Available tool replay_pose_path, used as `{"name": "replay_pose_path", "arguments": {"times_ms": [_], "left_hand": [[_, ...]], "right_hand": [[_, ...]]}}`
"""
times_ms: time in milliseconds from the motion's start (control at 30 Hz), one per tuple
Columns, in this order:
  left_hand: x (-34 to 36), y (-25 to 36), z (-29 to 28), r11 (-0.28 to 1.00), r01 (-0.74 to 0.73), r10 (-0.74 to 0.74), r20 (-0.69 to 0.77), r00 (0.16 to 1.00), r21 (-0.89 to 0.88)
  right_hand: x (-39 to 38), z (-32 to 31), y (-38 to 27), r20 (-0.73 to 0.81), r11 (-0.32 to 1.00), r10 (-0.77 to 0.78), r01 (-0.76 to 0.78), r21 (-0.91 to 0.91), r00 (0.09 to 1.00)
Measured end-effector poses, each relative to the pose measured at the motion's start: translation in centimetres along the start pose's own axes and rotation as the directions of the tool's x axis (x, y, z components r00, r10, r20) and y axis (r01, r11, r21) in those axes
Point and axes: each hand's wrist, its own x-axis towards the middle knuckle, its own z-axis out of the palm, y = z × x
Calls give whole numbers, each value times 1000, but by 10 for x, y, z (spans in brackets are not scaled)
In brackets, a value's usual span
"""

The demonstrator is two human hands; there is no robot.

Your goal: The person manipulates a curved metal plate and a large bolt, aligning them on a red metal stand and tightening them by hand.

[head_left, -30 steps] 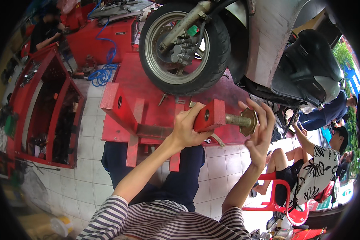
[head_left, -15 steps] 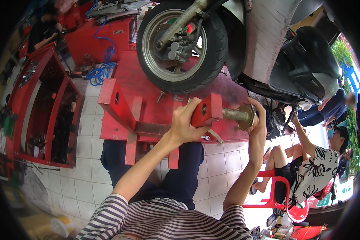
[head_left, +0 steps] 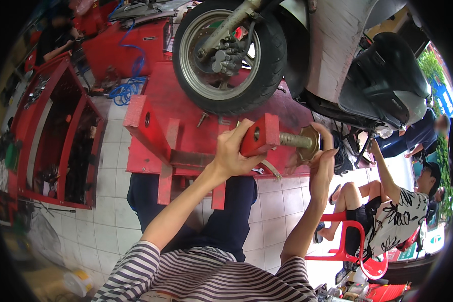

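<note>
A red metal wheel clamp (head_left: 192, 160) with two upright jaws stands at the edge of a red work platform (head_left: 151, 78). My left hand (head_left: 231, 153) is wrapped around its right jaw (head_left: 265, 133). From that jaw a threaded screw (head_left: 289, 139) sticks out to the right, ending in a scalloped brass-coloured knob (head_left: 307, 145). Around the knob's far and right side curl the fingers of my right hand (head_left: 323, 163), partly blurred. The left jaw (head_left: 148, 133) has a round hole and is untouched. Behind the clamp is the front wheel (head_left: 189, 80) of a scooter.
The scooter body (head_left: 332, 55) rises at the back right. A bolt (head_left: 202, 120) and a wrench (head_left: 258, 171) lie on the platform. At left stand a red tool cabinet (head_left: 65, 136) and a coiled blue hose (head_left: 128, 91). A person sits on a red chair (head_left: 343, 239) at right.
My right hand's fingers have shifted around the knob, with the thumb now crossing lower. My left hand keeps its hold on the right jaw. The clamp stays nearly where it was.
</note>
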Motion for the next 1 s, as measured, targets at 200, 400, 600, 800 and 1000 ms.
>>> {"name": "replay_pose_path", "arguments": {"times_ms": [200, 400, 600, 800, 1000], "left_hand": [[2, 6, -4, 1000, -7, 6, 17, 1000, 18], [-1, 0, 4, 999, 30, -30, -3, 1000, -14], [-2, 2, 3, 999, -29, 28, -33, 999, -25], [3, 7, 0, 1000, 9, -9, 1, 1000, -20], [1, 2, 4, 1000, 11, -11, 15, 1000, -8]], "right_hand": [[5, 2, -3, 206, 801, -272, 340, -493, 940], [-3, 19, 1, 75, 848, -278, 281, -450, 958], [0, -1, -17, 40, 988, -11, 17, -151, 999], [-4, -2, -11, 44, 971, -43, 52, -233, 998], [-3, 16, -9, 21, 850, -369, 346, -397, 929]]}}
